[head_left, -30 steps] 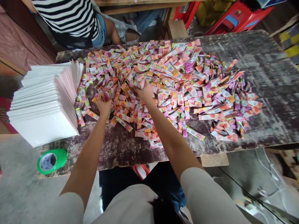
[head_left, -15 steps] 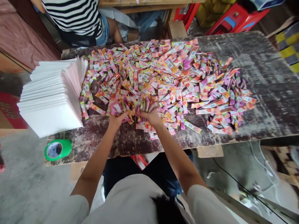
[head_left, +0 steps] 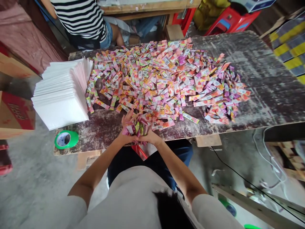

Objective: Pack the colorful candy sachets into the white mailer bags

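Note:
Close to the table's front edge, my left hand (head_left: 126, 128) and my right hand (head_left: 152, 137) are cupped around one bunch of small stick packets (head_left: 140, 126). The left fingers are spread along the bunch's far left side, and both thumbs press at its near side. Most of the right fingers are hidden behind the packets. Beyond my hands spreads a wide, loose pile of pink, orange, green and purple stick packets (head_left: 152, 76), some with barcodes showing.
A leaning stack of white flat envelopes or bags (head_left: 60, 111) stands at the table's left end. In front of it lies a green tape roll (head_left: 74, 140). Across the worn dark table (head_left: 269, 92) sits a person in a striped top (head_left: 78, 19). Red stools (head_left: 231, 20) stand behind.
My hands have drawn toward me from the pile's near edge and come together. The two separate handfuls of packets are now one bunch between them. The view has shifted slightly.

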The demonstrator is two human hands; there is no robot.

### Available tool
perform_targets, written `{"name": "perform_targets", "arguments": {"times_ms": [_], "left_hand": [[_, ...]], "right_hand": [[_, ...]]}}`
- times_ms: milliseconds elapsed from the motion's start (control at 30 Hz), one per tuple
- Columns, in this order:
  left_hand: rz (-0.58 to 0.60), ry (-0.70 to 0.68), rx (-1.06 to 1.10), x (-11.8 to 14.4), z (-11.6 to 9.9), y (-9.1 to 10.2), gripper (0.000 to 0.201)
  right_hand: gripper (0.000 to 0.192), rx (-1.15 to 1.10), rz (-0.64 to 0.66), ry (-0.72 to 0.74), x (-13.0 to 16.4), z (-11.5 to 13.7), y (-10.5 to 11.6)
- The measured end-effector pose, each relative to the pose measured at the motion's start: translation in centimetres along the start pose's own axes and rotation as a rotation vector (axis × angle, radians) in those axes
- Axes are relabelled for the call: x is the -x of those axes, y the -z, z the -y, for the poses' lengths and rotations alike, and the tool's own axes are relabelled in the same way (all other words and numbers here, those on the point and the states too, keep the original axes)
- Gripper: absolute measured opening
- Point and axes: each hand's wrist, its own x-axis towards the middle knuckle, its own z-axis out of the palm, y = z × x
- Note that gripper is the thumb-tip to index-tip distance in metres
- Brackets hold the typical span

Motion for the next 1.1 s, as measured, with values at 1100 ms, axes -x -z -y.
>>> {"name": "perform_targets", "arguments": {"times_ms": [1100], "left_hand": [[-0.850,0.727,-0.526,-0.6,14.5,19.5,0.040]], "right_hand": [[0.045,-0.153,-0.480,-0.105,-0.4,-4.8,-0.3]]}}
